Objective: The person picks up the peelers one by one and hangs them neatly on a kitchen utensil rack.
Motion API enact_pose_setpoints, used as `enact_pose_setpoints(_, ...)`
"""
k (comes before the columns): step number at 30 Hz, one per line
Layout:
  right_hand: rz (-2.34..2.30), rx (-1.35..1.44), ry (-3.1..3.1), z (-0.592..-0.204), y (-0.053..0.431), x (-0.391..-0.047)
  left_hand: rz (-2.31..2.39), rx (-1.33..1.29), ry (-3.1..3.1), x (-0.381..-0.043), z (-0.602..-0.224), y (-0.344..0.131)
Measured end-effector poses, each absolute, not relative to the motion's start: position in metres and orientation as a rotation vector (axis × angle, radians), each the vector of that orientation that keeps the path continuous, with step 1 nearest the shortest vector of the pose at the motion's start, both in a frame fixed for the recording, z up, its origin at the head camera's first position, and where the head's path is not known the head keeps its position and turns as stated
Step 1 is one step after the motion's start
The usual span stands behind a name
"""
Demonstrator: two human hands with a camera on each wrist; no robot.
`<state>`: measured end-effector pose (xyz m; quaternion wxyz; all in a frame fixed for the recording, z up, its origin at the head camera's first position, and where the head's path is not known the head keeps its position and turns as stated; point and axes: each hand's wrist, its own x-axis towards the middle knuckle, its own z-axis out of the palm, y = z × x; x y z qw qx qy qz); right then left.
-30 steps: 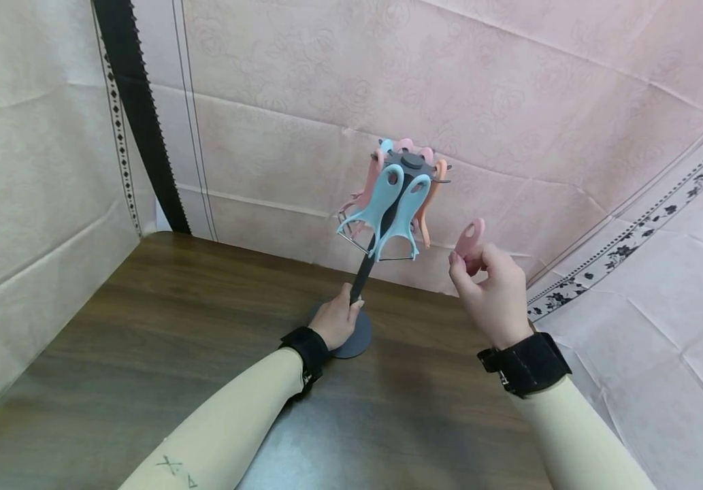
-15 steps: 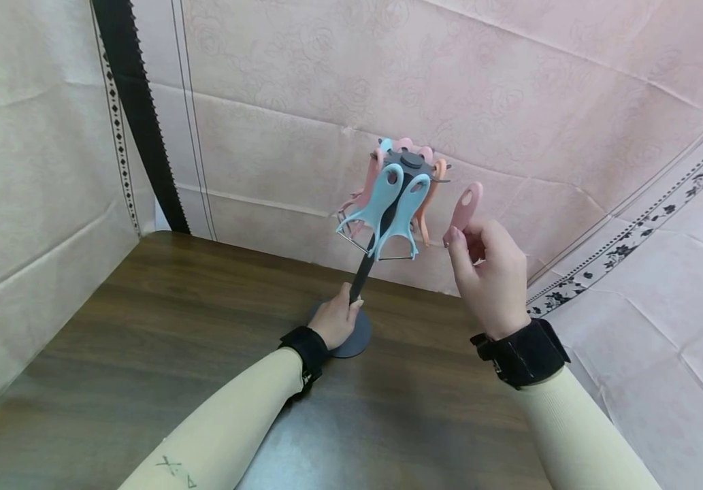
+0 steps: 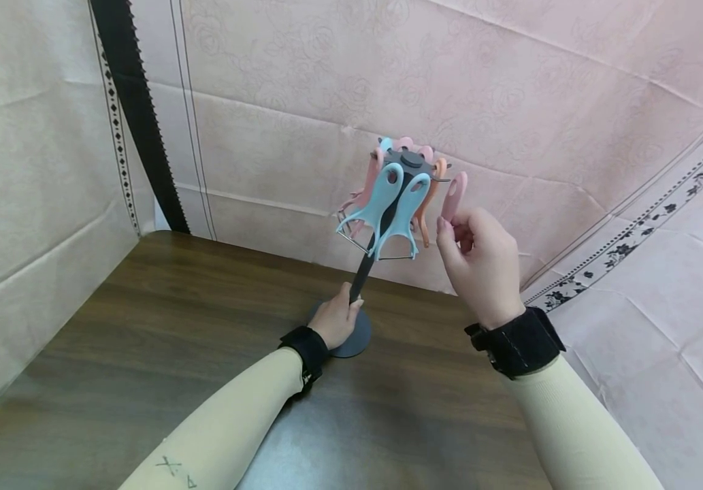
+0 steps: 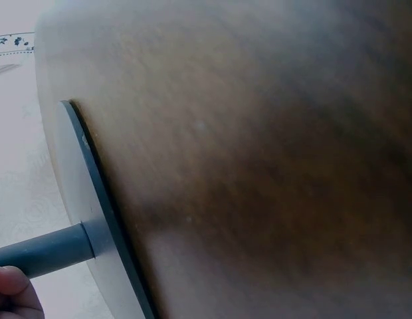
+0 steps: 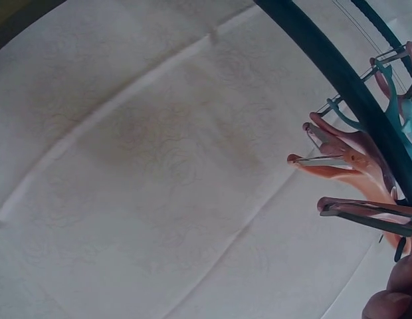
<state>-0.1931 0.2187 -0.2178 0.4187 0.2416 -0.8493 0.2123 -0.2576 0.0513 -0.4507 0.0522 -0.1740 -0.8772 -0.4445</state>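
Observation:
A dark grey stand (image 3: 361, 275) with a round base (image 3: 358, 338) stands on the table, topped by a ring of hooks. My left hand (image 3: 334, 321) grips its pole low down; in the left wrist view fingers (image 4: 12, 282) lie against the pole. Two light-blue Y-shaped peelers (image 3: 382, 201) hang at the front, pink peelers (image 3: 371, 182) at the left and behind, and an orange peeler (image 3: 426, 211) at the right. My right hand (image 3: 482, 258) pinches another pink peeler (image 3: 454, 196) by its blade end, handle loop upward, close to a bare hook (image 3: 442, 180).
The wooden table (image 3: 204, 327) ends just behind the stand's base. Pale patterned cloth (image 3: 265, 82) hangs behind and at both sides. Black cuffs (image 3: 519, 344) wrap both wrists.
My right hand has risen and moved left with the pink peeler, bringing its handle loop beside the hook at the stand's right. My left hand keeps its grip on the pole.

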Motion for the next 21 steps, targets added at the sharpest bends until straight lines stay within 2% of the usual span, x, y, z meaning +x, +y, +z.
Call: enact_pose_setpoints(21, 0.466, 0.572, -2.212, -0.212, 0.208, -0.192, -1.366, -0.525, -2.677, -0.26, -0.452, 0.051)
